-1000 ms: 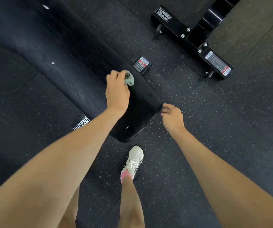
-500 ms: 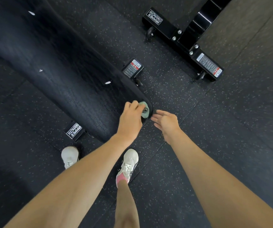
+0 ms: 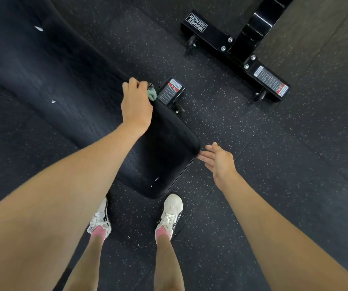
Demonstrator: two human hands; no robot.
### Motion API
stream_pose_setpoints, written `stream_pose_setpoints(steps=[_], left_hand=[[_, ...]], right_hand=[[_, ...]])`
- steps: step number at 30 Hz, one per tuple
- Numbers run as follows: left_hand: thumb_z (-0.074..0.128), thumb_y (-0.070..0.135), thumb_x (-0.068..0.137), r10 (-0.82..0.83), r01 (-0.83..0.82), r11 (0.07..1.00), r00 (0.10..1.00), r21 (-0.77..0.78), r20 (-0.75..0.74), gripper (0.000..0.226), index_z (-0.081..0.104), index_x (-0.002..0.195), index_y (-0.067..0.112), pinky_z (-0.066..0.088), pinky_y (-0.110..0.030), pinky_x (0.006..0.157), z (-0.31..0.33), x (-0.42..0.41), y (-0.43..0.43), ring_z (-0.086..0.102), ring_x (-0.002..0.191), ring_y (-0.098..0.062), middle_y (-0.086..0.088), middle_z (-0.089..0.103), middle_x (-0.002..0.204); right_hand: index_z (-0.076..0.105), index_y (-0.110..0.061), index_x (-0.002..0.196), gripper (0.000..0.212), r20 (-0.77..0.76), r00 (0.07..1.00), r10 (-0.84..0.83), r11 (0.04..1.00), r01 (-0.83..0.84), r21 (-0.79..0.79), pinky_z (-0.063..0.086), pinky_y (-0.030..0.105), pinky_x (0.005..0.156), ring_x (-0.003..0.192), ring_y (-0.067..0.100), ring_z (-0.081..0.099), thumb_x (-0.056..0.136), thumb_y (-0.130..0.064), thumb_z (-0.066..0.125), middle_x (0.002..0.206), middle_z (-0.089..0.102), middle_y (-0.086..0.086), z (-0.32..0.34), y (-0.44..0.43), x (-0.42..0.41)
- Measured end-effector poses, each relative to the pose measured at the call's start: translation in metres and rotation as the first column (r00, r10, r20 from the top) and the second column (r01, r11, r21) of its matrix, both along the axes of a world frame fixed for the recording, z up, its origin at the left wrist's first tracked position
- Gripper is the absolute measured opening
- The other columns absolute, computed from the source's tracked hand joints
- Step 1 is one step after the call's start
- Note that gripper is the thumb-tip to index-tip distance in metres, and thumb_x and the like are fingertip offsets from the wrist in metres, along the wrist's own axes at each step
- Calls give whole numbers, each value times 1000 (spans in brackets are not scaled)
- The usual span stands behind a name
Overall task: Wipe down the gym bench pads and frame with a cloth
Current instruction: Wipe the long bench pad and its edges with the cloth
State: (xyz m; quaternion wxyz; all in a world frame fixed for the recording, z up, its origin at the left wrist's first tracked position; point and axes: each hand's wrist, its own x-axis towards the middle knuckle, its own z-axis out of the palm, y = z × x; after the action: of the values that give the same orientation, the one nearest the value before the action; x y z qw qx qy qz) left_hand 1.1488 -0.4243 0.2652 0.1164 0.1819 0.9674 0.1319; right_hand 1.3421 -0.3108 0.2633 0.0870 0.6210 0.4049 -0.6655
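Speckled black rubber flooring (image 3: 252, 143) lies under everything. On it, a pale green cloth (image 3: 152, 93) is bunched against the right edge of the long black bench pad (image 3: 164, 156), some way up from the pad's rounded near end. The left hand (image 3: 136, 105) reaches forward, palm down, with its fingers curled round the cloth. The right hand (image 3: 219, 159) is held flat with straight fingers, their tips just beside the pad's near right corner; contact cannot be judged. Just beyond the cloth, the bench's frame foot (image 3: 170, 91) carries a label with a red band, its print too small to read. Well apart, a second black frame (image 3: 242, 51) reads "HAMMER STRENGTH" upside down. White sneakers (image 3: 171, 213) stand below the pad's end.
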Motion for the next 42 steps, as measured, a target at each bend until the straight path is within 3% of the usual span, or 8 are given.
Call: stream_pose_setpoints(steps=[8, 16, 21, 23, 27, 30, 36, 42], left_hand=[[59, 2, 85, -243, 244, 969, 969, -30, 37, 46, 47, 129, 7, 47, -28, 77, -6, 67, 20, 39, 112, -27, -11, 43, 127], [76, 12, 67, -633, 634, 772, 773, -41, 38, 44, 63, 109, 10, 38, -17, 46, -5, 115, 12, 53, 86, -19, -2, 57, 98], [52, 6, 92, -807, 818, 571, 544, 66, 228, 30, 52, 122, 5, 45, -26, 73, -2, 148, -2, 40, 117, -27, -7, 46, 122], [54, 4, 90, -809, 811, 568, 520, 139, 274, 35, 51, 125, 5, 46, -29, 76, 1, 151, -20, 37, 119, -28, -8, 45, 123], [57, -2, 82, -579, 509, 812, 760, 284, 294, 44, 55, 122, 16, 43, -27, 64, 12, 118, -52, 38, 110, -20, 0, 48, 117], [54, -8, 82, -466, 407, 878, 846, 251, 257, 42, 60, 117, 15, 47, -35, 69, 7, 76, -54, 39, 108, -19, 3, 54, 117], [51, -10, 83, -672, 635, 739, 672, 224, 313, 42, 61, 114, 16, 50, -38, 68, 3, 85, -54, 39, 109, -14, 7, 56, 115], [57, -8, 81, -819, 796, 566, 513, 215, 258, 44, 62, 115, 18, 48, -28, 61, -9, 103, -104, 39, 109, -12, 9, 58, 113]], right_hand=[[58, -3, 123, 50, 6, 1000, -9, 1000, 9, 14, 42, 31, 94, 95, 22, 66, 105, -40, 29, 103, 67, 12, -2, -1, -2], [56, -4, 124, 61, 20, 989, -144, 989, 143, 49, 43, 34, 97, 92, 20, 65, 103, -50, 21, 106, 65, 12, -2, -13, -2], [54, -7, 130, 66, 51, 972, -228, 973, 227, 30, 42, 38, 101, 113, 27, 57, 101, -56, 21, 129, 58, 16, -5, -25, 10], [55, -8, 130, 65, 106, 963, -249, 967, 242, 73, 39, 36, 101, 109, 24, 57, 101, -55, 21, 133, 57, 14, -6, -30, 19], [46, -5, 138, 58, 94, 977, -189, 981, 192, -25, 37, 38, 106, 123, 28, 53, 104, -46, 24, 137, 53, 18, -2, -45, 27], [45, -6, 139, 44, 86, 994, -66, 995, 72, -73, 39, 37, 103, 114, 26, 57, 104, -31, 38, 134, 55, 17, 1, -62, 27], [49, -7, 134, 36, 74, 986, -148, 984, 154, -86, 43, 34, 89, 103, 23, 58, 101, -19, 45, 114, 60, 11, 9, -95, 28], [59, -12, 113, 19, 105, 985, -138, 990, 141, -27, 46, 39, 97, 110, 25, 62, 99, -13, 46, 120, 63, 15, 18, -110, 26]])
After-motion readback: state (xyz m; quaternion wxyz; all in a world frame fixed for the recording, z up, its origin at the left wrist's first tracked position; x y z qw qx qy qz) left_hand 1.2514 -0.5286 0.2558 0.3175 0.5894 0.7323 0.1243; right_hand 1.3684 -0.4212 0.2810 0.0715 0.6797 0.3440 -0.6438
